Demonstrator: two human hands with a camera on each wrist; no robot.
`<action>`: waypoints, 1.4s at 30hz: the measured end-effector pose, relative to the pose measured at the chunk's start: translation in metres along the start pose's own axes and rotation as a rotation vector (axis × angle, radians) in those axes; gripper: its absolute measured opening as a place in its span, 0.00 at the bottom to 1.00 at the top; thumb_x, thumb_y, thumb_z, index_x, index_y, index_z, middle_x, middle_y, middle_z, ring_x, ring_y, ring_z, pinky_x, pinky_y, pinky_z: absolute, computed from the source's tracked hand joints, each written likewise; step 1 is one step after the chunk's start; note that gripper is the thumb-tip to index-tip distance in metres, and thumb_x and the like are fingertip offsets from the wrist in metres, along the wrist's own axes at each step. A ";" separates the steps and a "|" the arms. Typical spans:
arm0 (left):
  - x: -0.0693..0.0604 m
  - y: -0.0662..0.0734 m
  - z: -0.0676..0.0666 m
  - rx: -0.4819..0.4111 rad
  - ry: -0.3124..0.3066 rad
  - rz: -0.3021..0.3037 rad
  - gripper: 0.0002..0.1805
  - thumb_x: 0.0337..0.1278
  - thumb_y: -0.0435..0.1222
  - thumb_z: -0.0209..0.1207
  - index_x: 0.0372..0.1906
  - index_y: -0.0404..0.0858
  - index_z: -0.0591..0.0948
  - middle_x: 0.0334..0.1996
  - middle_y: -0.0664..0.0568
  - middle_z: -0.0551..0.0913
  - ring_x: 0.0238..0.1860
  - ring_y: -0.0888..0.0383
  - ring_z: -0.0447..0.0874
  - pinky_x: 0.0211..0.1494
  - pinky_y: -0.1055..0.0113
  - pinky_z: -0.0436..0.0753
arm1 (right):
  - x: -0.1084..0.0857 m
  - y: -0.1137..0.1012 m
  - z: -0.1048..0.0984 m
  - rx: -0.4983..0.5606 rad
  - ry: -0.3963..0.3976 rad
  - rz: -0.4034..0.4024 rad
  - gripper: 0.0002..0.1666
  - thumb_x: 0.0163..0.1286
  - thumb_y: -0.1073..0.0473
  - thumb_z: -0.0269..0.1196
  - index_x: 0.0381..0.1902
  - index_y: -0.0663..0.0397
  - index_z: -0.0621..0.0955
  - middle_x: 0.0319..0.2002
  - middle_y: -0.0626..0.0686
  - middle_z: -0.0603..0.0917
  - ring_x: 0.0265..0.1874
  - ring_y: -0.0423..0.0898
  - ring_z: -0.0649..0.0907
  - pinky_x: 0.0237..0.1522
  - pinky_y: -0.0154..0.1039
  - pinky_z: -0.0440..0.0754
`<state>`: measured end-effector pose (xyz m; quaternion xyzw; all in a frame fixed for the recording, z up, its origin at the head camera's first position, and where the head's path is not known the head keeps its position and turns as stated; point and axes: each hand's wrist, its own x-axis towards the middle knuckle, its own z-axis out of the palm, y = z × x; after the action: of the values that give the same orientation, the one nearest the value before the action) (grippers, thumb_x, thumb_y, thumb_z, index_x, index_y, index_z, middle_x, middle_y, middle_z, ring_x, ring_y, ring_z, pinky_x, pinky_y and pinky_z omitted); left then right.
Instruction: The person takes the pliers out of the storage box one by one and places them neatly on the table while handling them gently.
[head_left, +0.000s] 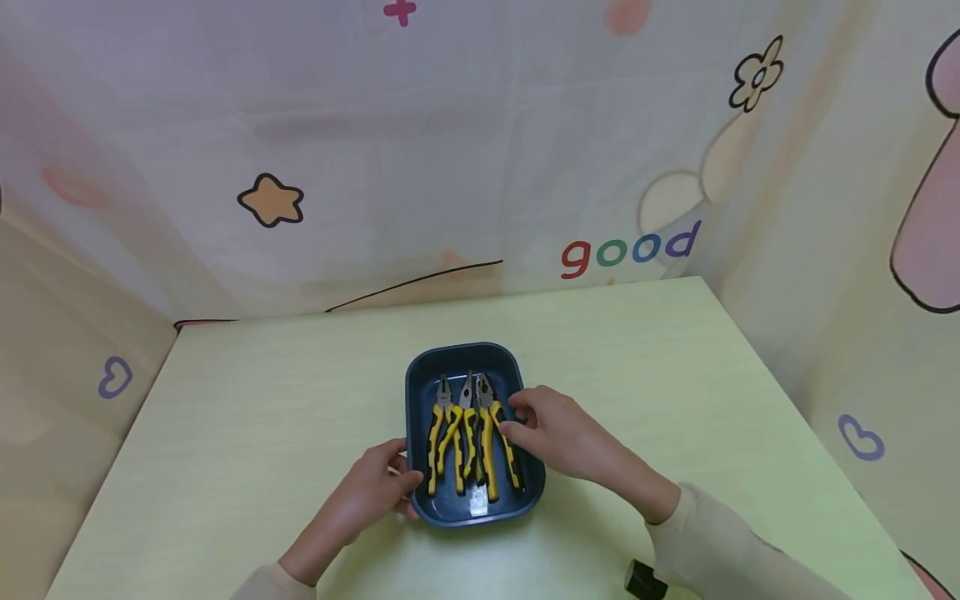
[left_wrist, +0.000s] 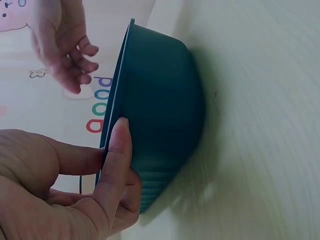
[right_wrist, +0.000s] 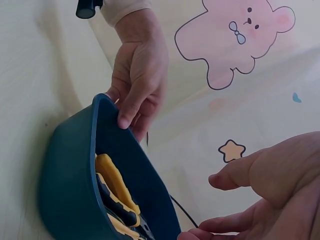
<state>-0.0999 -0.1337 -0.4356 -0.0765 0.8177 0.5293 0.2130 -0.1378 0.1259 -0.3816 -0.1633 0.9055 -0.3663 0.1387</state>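
Observation:
A dark blue tray [head_left: 457, 360] with rounded corners stands on the table. Inside lie three pairs of pliers with yellow and black handles: left pliers [head_left: 444, 392], middle pliers [head_left: 467, 395] and right pliers [head_left: 484, 393], metal heads pointing away from me. My left hand [head_left: 375, 483] pinches the tray's left rim; in the left wrist view its thumb is inside and the fingers [left_wrist: 116, 155] outside. My right hand [head_left: 551, 425] hovers by the right rim near the right pliers. The right wrist view shows thumb and fingers spread apart, holding nothing.
The pale green table [head_left: 262, 400] extends around the tray. Patterned cloth [head_left: 450, 167] hangs behind it and along both sides. Beside my right sleeve, a small black block [head_left: 645, 581] shows at the bottom edge.

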 end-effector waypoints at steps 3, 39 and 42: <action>0.002 0.000 0.000 0.017 0.000 0.001 0.27 0.70 0.24 0.58 0.71 0.26 0.69 0.36 0.42 0.76 0.23 0.53 0.83 0.31 0.57 0.89 | 0.007 -0.004 0.004 -0.010 -0.023 -0.012 0.23 0.74 0.57 0.64 0.57 0.71 0.80 0.37 0.52 0.79 0.35 0.46 0.77 0.35 0.38 0.80; 0.001 -0.001 0.000 0.010 -0.024 0.041 0.26 0.71 0.24 0.58 0.71 0.26 0.68 0.37 0.42 0.75 0.24 0.54 0.82 0.32 0.57 0.89 | 0.064 -0.012 0.068 -0.263 -0.152 0.130 0.29 0.76 0.40 0.62 0.22 0.55 0.80 0.13 0.50 0.76 0.12 0.45 0.82 0.15 0.32 0.80; 0.001 -0.002 0.000 0.004 -0.024 0.040 0.26 0.71 0.24 0.58 0.71 0.26 0.68 0.37 0.42 0.75 0.25 0.54 0.83 0.32 0.57 0.89 | 0.069 -0.014 0.073 -0.336 -0.154 0.148 0.30 0.76 0.38 0.62 0.21 0.54 0.80 0.13 0.49 0.76 0.11 0.45 0.81 0.15 0.32 0.78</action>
<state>-0.1000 -0.1342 -0.4373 -0.0533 0.8175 0.5326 0.2125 -0.1709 0.0437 -0.4308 -0.1445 0.9502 -0.1851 0.2047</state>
